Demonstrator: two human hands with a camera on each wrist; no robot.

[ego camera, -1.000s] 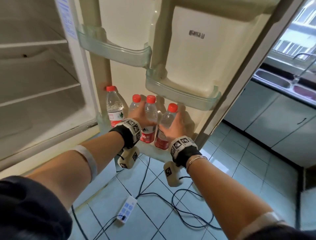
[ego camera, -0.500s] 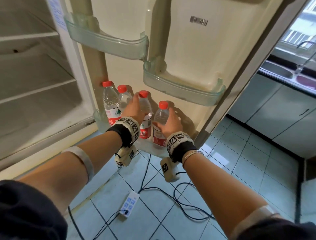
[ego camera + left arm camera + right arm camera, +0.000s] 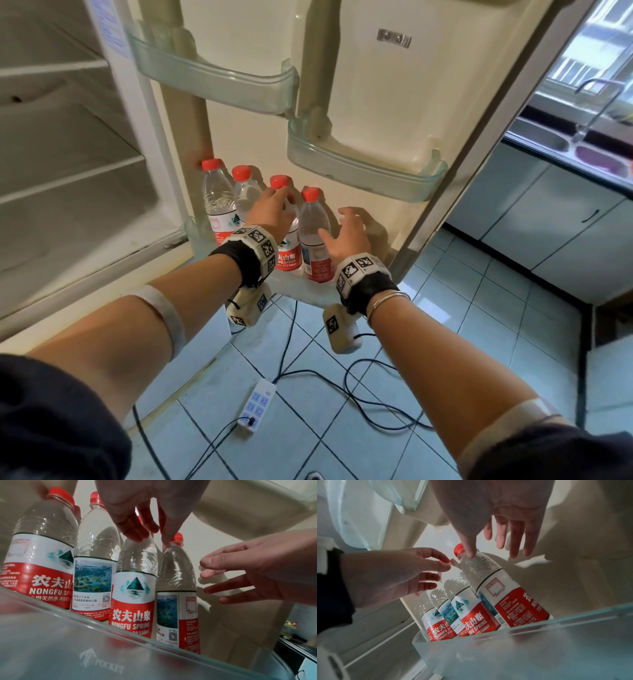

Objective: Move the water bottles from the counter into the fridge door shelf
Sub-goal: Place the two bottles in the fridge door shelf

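Left hand: the left hand (image 3: pixel 270 214) sits over the third bottle (image 3: pixel 289 240), fingers loosely spread and bent, tips near its red cap; whether they touch the cap I cannot tell, and nothing is gripped.
Right hand: the right hand (image 3: pixel 346 236) is wide open, fingers fanned, at 3 o'clock of the fourth bottle (image 3: pixel 315 240); the thumb lies at that bottle's shoulder, the fingers are off it.
Water bottles: four in a row, all upright, touching or just beside each other, down in the bottom door shelf (image 3: pixel 154 660) of the fridge door (image 3: pixel 376 102).
Bottle build: clear ribbed plastic, tapered shoulders, ridged red screw caps, water inside.
Labels: red and white wraps with a green mountain logo, Chinese characters, "NONGFU SPRING" and "550ml"; two show a lake photo panel and a QR code.
Shelf: frosted translucent plastic with a rounded rim, embossed with an arrow mark and "POCKET".
Wrists: black bands carrying white blocks printed with square black-and-white markers; a thin metal bangle on the right wrist.
Further out: two more pale-green translucent door bins at 12 o'clock; white fridge shelves at 9 o'clock; glossy pale-blue floor tiles with a white power strip (image 3: pixel 257 404) and black cables at 6 o'clock; steel sink at 2 o'clock.
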